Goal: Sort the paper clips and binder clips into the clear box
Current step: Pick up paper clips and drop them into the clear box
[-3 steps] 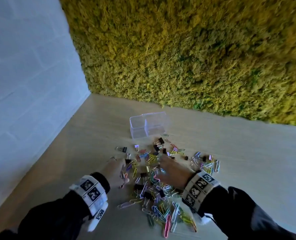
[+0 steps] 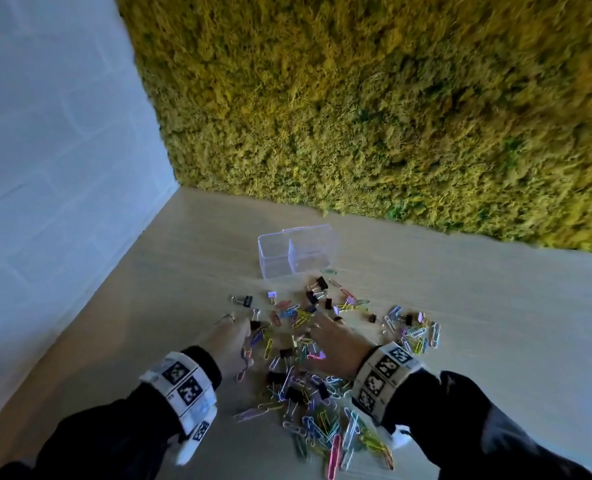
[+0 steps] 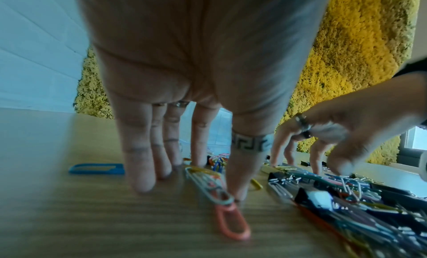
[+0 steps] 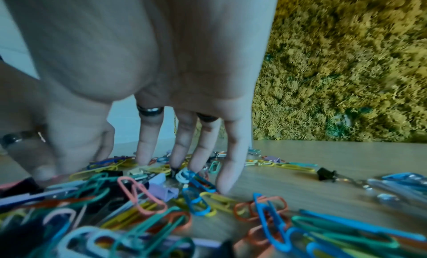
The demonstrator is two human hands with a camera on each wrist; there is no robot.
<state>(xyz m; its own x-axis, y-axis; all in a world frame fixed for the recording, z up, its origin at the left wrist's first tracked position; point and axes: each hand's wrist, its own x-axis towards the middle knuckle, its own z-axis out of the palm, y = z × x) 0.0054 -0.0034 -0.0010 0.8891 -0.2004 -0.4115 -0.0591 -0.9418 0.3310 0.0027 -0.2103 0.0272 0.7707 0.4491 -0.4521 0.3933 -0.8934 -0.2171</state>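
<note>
Little has shifted since a moment ago: both hands sit where they were, spread over the pile, and the clear box has not moved.

The wooden table (image 2: 478, 341) runs back to a moss wall (image 2: 391, 116) and is shut in on the left by a white brick wall (image 2: 45, 150), the 2 meeting in the far corner. Bare wood lies open to the right of the scatter and along the left strip beside the white wall.

The clear box (image 2: 296, 249) stands upright near the back, apart from the moss wall, with 2 compartments side by side and nothing visible inside either. Just in front of it the nearest clips begin.

The left hand (image 2: 230, 341) is relaxed, fingers straight and pointing down, tips touching the wood at the pile's left edge; the left wrist view shows it grasping nothing. The right hand (image 2: 339, 344) is likewise released, fingers splayed down among the clips, holding none.

Paper clips (image 2: 325, 420) in many colours lie thick between and in front of the wrists, thinning toward the box and off to the right. Binder clips (image 2: 317, 289), mostly black, are mixed through them, and 1 sits alone at the left (image 2: 246, 301).
</note>
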